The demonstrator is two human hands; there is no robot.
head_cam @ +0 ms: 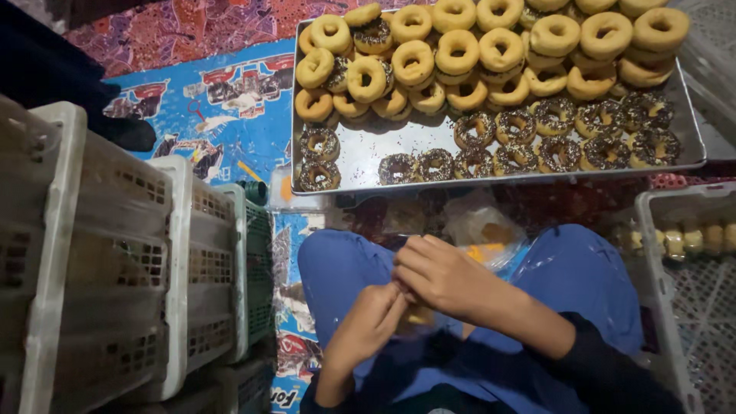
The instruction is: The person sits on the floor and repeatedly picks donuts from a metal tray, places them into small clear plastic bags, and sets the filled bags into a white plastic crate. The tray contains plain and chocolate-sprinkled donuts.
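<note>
The left hand (366, 322) and right hand (441, 276) meet over the lap in blue trousers, fingers pinching a clear plastic bag (479, 230). Ahead lies a metal tray (414, 138) of plain doughnuts (458, 52) and chocolate-sprinkled doughnuts (560, 153). White crates (115, 253) stand to the left

Home doughnut-packing spot on the floor: metal tray (360, 157) heaped with doughnuts (491, 73), stacked plastic crates (180, 253), patterned floor mat (222, 107)
</note>
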